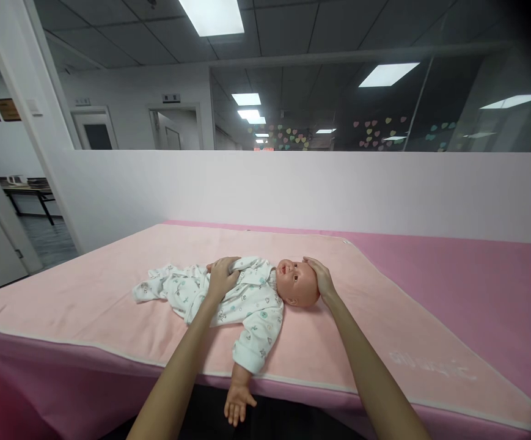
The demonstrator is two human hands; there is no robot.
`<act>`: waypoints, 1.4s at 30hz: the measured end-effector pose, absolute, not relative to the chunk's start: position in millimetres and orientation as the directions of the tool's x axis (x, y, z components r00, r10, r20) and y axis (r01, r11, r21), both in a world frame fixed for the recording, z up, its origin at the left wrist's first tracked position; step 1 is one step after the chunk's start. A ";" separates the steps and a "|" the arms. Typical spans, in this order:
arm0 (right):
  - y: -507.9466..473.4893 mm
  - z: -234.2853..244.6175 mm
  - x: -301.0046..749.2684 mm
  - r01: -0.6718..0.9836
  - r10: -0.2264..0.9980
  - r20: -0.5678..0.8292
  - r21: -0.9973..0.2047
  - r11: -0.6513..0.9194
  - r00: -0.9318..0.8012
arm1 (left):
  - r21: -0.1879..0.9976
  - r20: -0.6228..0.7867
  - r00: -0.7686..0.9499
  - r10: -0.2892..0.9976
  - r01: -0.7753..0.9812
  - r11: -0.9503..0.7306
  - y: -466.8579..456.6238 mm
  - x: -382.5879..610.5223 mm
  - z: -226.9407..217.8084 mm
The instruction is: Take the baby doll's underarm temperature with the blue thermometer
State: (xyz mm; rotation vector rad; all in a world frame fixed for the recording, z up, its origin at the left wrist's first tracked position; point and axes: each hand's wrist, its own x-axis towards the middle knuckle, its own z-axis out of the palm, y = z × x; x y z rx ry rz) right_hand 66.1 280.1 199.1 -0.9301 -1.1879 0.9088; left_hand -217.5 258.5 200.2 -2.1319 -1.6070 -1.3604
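A baby doll (256, 293) in a white patterned outfit lies on its back on a peach-coloured mat (109, 293). Its head (298, 282) points to the right, and its near arm reaches over the mat's front edge, the palm showing. My left hand (223, 278) rests on the doll's middle, near its far hand; the fingertips are partly hidden against the clothing. Against the crown of the doll's head lies my right hand (321, 278), its fingers stretched along the far side and nothing gripped.
Pink padding (467, 275) extends beneath and to the right of the mat. A low white wall (315, 189) runs behind it, with glass above. Through the opening at left stands a table (29, 190) with things on it.
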 end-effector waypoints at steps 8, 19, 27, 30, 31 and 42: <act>280.1 198.5 67.3 -0.046 0.925 0.363 -0.928 0.369 0.113 | 0.382 0.723 0.009 0.691 0.828 -0.410 258.3 -216.8 200.5; 278.5 199.0 66.9 -0.051 0.927 0.351 -0.932 0.360 0.131 | 0.380 0.719 0.010 0.695 0.832 -0.405 254.8 -216.1 202.5; 276.7 200.5 65.8 -0.053 0.929 0.352 -0.931 0.360 0.115 | 0.379 0.724 0.014 0.689 0.828 -0.414 256.0 -216.0 201.9; 278.6 199.6 66.0 -0.066 0.929 0.347 -0.932 0.357 0.132 | 0.380 0.724 0.011 0.690 0.829 -0.411 256.5 -216.4 201.6; 279.4 199.1 66.2 -0.068 0.929 0.346 -0.932 0.357 0.135 | 0.380 0.723 0.011 0.691 0.828 -0.411 256.5 -216.5 201.6; 285.0 193.9 68.8 0.006 0.940 0.325 -0.945 0.326 0.104 | 0.374 0.727 0.011 0.687 0.833 -0.409 257.2 -216.8 201.0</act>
